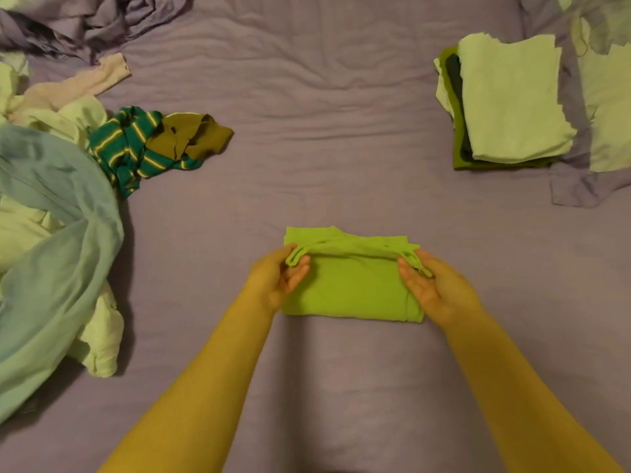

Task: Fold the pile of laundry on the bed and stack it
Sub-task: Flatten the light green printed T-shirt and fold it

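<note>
Lime-green cotton, folded into a squat rectangle, lies at the centre of the purple bed sheet [341, 131] — this small green garment [351, 288] is the piece in hand. At its nine o'clock edge the left hand [278, 279] pinches a loop of fabric between thumb and fingertips; at its three o'clock edge the right hand [432, 285] pinches the matching corner, palm turned up. The far flap is half raised, so a last fold looks under way.

Up at two o'clock sits the finished stack of folded pale and dark-green clothes [505, 104], well apart from the hands. At nine o'clock sprawls the unfolded heap [58, 213]: a pale blue sheet, cream pieces, a green-and-yellow striped top [133, 148] and an olive-brown garment [194, 133].

Risk, as I judge it: both grips are light pinches on thin edges — if one slips, or the hands pull unevenly, the flap would land skewed and the layers beneath could slide open. Carrying it to the stack by those corners alone might let it unfold.
</note>
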`<state>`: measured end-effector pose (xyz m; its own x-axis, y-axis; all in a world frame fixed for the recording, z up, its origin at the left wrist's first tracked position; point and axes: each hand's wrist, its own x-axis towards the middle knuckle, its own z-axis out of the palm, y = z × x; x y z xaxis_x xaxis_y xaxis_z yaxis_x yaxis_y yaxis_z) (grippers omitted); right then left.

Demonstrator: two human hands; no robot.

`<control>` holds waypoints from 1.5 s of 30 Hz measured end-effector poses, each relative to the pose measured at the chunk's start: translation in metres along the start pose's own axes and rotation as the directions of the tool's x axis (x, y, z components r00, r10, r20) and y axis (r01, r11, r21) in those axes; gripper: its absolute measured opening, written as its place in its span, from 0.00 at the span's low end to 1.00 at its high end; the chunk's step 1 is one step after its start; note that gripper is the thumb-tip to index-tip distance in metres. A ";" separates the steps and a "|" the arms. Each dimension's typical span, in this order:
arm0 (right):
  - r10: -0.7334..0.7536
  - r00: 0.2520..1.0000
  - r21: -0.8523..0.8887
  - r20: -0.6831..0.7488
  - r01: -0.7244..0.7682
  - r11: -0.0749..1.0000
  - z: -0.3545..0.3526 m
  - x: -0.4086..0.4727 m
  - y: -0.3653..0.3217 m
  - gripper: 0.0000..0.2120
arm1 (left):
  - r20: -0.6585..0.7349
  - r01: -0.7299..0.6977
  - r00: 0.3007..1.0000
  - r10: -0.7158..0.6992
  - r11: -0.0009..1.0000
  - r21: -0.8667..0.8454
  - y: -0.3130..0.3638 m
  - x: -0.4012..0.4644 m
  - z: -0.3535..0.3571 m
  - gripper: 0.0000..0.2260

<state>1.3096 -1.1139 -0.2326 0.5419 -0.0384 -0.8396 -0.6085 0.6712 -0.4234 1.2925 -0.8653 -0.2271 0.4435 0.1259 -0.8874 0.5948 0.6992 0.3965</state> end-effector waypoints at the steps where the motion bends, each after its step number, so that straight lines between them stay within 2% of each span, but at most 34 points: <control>1: -0.011 1.000 -0.026 0.011 0.011 1.000 0.003 0.009 -0.002 0.08 | 0.013 -0.017 1.000 0.017 1.000 0.017 0.005 0.008 0.007 0.07; 3: -0.046 0.998 -0.152 0.047 0.053 0.987 0.008 0.022 -0.003 0.10 | 0.054 -0.074 0.996 0.069 0.992 0.106 0.008 0.022 0.016 0.07; 4: -0.092 0.994 -0.285 0.062 0.106 0.953 0.009 0.026 -0.002 0.14 | 0.057 -0.117 0.992 0.109 0.978 0.173 0.007 0.027 0.018 0.05; 5: -0.166 0.984 -0.468 0.065 0.177 0.866 0.007 0.030 0.001 0.20 | 0.052 -0.179 0.984 0.171 0.949 0.259 0.005 0.030 0.018 0.04; 6: -0.276 0.958 -0.658 0.073 0.254 0.709 0.004 0.033 0.004 0.24 | 0.039 -0.266 0.961 0.273 0.878 0.397 0.001 0.033 0.015 0.08; 7: -0.397 0.910 -0.810 0.115 0.318 0.493 0.000 0.035 0.008 0.27 | 0.055 -0.350 0.919 0.390 0.744 0.570 -0.004 0.037 0.010 0.14; 8: -0.485 0.855 -0.897 0.182 0.347 0.275 -0.004 0.038 0.012 0.29 | 0.100 -0.393 0.866 0.489 0.544 0.742 -0.010 0.039 0.005 0.20; 9: -0.528 0.814 -0.933 0.244 0.346 0.103 -0.009 0.041 0.016 0.31 | 0.145 -0.392 0.812 0.565 0.344 0.853 -0.017 0.042 0.000 0.23; 10: -0.528 0.803 -0.943 0.278 0.334 0.012 -0.013 0.042 0.019 0.33 | 0.167 -0.366 0.774 0.611 0.216 0.905 -0.024 0.044 -0.003 0.26; 11: -0.492 0.823 -0.947 0.283 0.322 -0.004 -0.015 0.044 0.023 0.36 | 0.156 -0.340 0.763 0.627 0.185 0.922 -0.029 0.045 -0.006 0.28; 12: -0.444 0.854 -0.954 0.272 0.301 -0.005 -0.016 0.046 0.026 0.40 | 0.121 -0.321 0.776 0.618 0.223 0.920 -0.034 0.047 -0.006 0.30; 13: -0.396 0.879 -0.962 0.265 0.266 -0.052 -0.017 0.049 0.030 0.42 | 0.084 -0.311 0.798 0.596 0.289 0.905 -0.036 0.050 -0.005 0.31; 15: -0.341 0.893 -0.929 0.293 0.182 -0.322 -0.018 0.052 0.034 0.43 | 0.031 -0.298 0.834 0.550 0.403 0.865 -0.039 0.057 -0.004 0.31; 17: -0.338 0.842 -0.817 0.420 0.188 -0.546 -0.013 0.055 0.029 0.43 | -0.028 -0.267 0.850 0.526 0.477 0.838 -0.037 0.061 -0.002 0.27; 19: -0.296 0.749 -0.703 0.593 0.303 -0.643 0.003 0.061 0.019 0.42 | -0.079 -0.241 0.869 0.489 0.558 0.794 -0.031 0.063 0.001 0.22; 21: -0.178 0.705 -0.599 0.686 0.408 -0.689 0.024 0.073 0.007 0.41 | 0.004 -0.320 0.859 0.512 0.532 0.784 -0.024 0.063 0.005 0.14; 23: -0.014 0.734 -0.559 0.679 0.506 -0.657 0.046 0.087 0.000 0.43 | 0.169 -0.468 0.820 0.547 0.469 0.749 -0.014 0.058 0.010 0.06; 24: 0.065 0.761 -0.612 0.646 0.567 -0.551 0.056 0.093 -0.003 0.44 | 0.245 -0.522 0.812 0.530 0.471 0.711 -0.008 0.054 0.013 0.05; 26: 0.212 0.794 -0.756 0.570 0.608 -0.242 0.074 0.101 -0.010 0.45 | 0.374 -0.579 0.806 0.459 0.481 0.658 0.009 0.047 0.023 0.07; 27: 0.270 0.784 -0.783 0.559 0.606 -0.138 0.080 0.103 -0.016 0.44 | 0.431 -0.600 0.796 0.424 0.460 0.655 0.020 0.045 0.031 0.08; 29: 0.354 0.761 -0.814 0.544 0.580 0.004 0.084 0.105 -0.030 0.37 | 0.531 -0.656 0.753 0.389 0.376 0.655 0.041 0.046 0.048 0.10; 32: 0.419 0.756 -0.865 0.502 0.429 0.261 0.081 0.104 -0.050 0.17 | 0.554 -0.676 0.722 0.415 0.255 0.691 0.064 0.054 0.078 0.11; 33: 0.374 0.775 -0.853 0.509 0.396 0.340 0.079 0.105 -0.053 0.13 | 0.512 -0.647 0.728 0.456 0.210 0.733 0.064 0.061 0.085 0.13; 34: 0.291 0.808 -0.837 0.513 0.397 0.375 0.075 0.107 -0.054 0.11 | 0.432 -0.584 0.739 0.516 0.173 0.793 0.061 0.068 0.089 0.16; 35: 0.193 0.837 -0.829 0.512 0.423 0.367 0.070 0.110 -0.055 0.11 | 0.304 -0.490 0.754 0.582 0.190 0.851 0.053 0.073 0.090 0.20; 36: 0.100 0.852 -0.826 0.515 0.461 0.325 0.064 0.114 -0.053 0.13 | 0.155 -0.394 0.768 0.621 0.268 0.879 0.041 0.076 0.090 0.23; 37: 0.020 0.851 -0.820 0.524 0.498 0.280 0.058 0.117 -0.051 0.15 | 0.025 -0.325 0.787 0.617 0.379 0.867 0.025 0.076 0.089 0.25; 39: -0.102 0.844 -0.815 0.526 0.535 0.223 0.045 0.122 -0.043 0.19 | -0.123 -0.268 0.854 0.506 0.630 0.729 -0.011 0.075 0.090 0.21; 40: -0.151 0.841 -0.817 0.520 0.541 0.199 0.040 0.123 -0.038 0.20 | -0.161 -0.237 0.894 0.419 0.746 0.622 -0.026 0.072 0.093 0.19; 41: -0.191 0.835 -0.819 0.516 0.546 0.177 0.036 0.123 -0.034 0.20 | -0.183 -0.198 0.922 0.342 0.822 0.534 -0.038 0.069 0.096 0.17; 43: -0.248 0.816 -0.803 0.522 0.569 0.178 0.035 0.121 -0.032 0.20 | -0.178 -0.190 0.941 0.286 0.888 0.419 -0.050 0.065 0.104 0.14; 45: -0.282 0.797 -0.756 0.534 0.599 0.264 0.040 0.117 -0.044 0.18 | -0.103 -0.229 0.956 0.276 0.915 0.332 -0.043 0.060 0.116 0.06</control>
<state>1.4226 -1.1181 -0.2988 0.9132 0.1750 -0.3681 -0.2739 -0.4053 -0.8722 1.3713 -0.9694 -0.2701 0.5193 0.3859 -0.7625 0.6654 0.3773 0.6441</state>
